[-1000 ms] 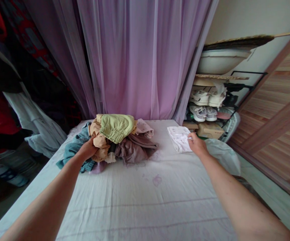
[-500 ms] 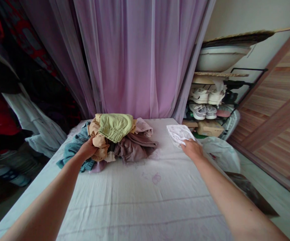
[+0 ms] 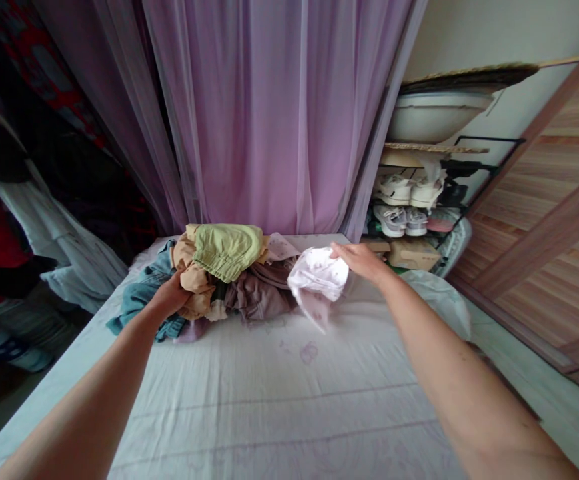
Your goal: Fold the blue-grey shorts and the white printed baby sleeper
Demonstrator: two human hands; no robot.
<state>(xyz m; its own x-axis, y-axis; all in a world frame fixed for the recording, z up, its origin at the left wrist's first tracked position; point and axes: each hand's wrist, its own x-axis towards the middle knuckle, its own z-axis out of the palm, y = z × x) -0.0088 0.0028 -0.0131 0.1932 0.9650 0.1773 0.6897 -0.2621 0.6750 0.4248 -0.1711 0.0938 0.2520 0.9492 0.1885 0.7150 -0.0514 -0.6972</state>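
Observation:
A heap of crumpled clothes lies at the far side of the bed (image 3: 279,387). My left hand (image 3: 172,295) is closed on a tan garment (image 3: 197,283) at the heap's left front. Pale green shorts (image 3: 229,250) with a gathered edge rest on top; blue-green garments (image 3: 139,303) lie at the left, and a brown garment (image 3: 257,297) to the right. My right hand (image 3: 362,260) pinches a white patterned cloth garment (image 3: 318,277) by its upper right corner. That garment hangs loosely, its lower tip just above the sheet or touching it, beside the brown garment.
A purple curtain (image 3: 264,120) hangs behind the bed. At the right stand a rack with shoes (image 3: 394,217), a white basin (image 3: 437,117) and a cardboard box (image 3: 412,255). A white plastic bag (image 3: 439,300) is beside the bed. Clothes (image 3: 49,233) hang at the left.
My right hand has lifted the white patterned garment from the bed's right edge and brought it left to the heap, where it hangs unfolded. My left hand stays on the tan garment.

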